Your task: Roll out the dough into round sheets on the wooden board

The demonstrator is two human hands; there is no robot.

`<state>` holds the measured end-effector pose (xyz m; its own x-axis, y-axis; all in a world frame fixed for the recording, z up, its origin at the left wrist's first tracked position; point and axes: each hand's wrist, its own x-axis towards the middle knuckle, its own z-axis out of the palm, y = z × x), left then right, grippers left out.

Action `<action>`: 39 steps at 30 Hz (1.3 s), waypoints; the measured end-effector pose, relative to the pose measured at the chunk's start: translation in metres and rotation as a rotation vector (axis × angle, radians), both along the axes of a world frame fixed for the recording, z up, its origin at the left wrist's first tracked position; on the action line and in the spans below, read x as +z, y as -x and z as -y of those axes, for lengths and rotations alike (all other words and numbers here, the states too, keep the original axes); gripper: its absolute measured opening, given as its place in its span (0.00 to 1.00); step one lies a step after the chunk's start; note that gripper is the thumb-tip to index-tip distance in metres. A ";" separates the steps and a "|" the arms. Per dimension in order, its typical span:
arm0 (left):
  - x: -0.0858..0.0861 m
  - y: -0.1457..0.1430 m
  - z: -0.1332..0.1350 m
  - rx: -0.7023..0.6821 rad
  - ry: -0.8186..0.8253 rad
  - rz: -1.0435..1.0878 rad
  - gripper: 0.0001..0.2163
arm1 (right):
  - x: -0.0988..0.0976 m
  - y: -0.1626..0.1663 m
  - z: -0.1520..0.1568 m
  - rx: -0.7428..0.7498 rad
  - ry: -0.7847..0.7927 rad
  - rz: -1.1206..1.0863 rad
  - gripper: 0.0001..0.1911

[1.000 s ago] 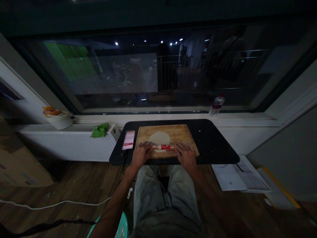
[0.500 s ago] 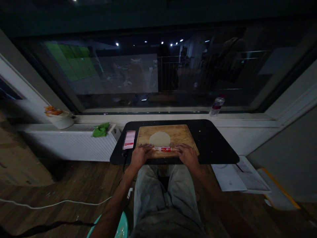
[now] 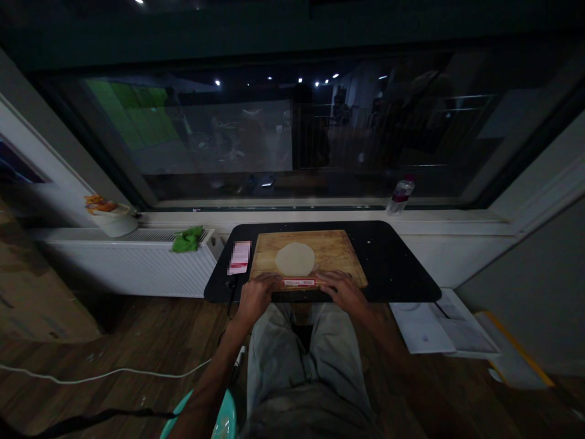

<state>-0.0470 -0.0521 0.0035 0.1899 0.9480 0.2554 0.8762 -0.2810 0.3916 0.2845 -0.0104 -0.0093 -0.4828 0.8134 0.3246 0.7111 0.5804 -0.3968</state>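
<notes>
A flat round of dough point(image 3: 295, 260) lies on a wooden cutting board point(image 3: 326, 244). Just below its near edge is a rolling pin point(image 3: 299, 282) with a red and white printed wrapper round its middle, set crosswise near the board's front edge. My left hand point(image 3: 257, 294) is closed over the pin's left end, and my right hand point(image 3: 340, 289) over its right end. Both palms face down, and the fingers hide the pin's ends. The pin sits close to the dough's near edge; whether they touch is hard to tell.
The board rests on a black table point(image 3: 400, 268), with a phone point(image 3: 240, 257) to its left. A bottle point(image 3: 400, 196) stands on the window sill. A green cloth point(image 3: 187, 238) and a white pot point(image 3: 114, 221) sit on the radiator. Below is a turquoise basin point(image 3: 231, 411).
Both hands have drawn the rolling pin toward me, off the dough's near edge, and it has turned so a different part of its wrapper shows. The near side of the dough is now uncovered.
</notes>
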 end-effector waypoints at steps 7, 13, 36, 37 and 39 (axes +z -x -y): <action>0.001 0.000 -0.003 -0.009 0.022 -0.015 0.22 | -0.006 -0.003 -0.010 0.070 -0.004 0.003 0.24; 0.006 -0.002 -0.006 -0.015 0.045 -0.036 0.26 | -0.006 -0.002 -0.015 0.062 0.037 0.007 0.21; -0.022 0.025 -0.075 0.223 -0.287 0.451 0.17 | -0.007 -0.012 -0.062 -0.086 -0.025 -0.138 0.21; -0.022 0.022 -0.085 0.234 -0.253 0.444 0.16 | -0.006 -0.011 -0.069 -0.124 -0.038 -0.163 0.22; -0.020 0.011 -0.105 0.172 -0.126 0.374 0.16 | -0.003 -0.005 -0.081 -0.200 -0.051 -0.190 0.22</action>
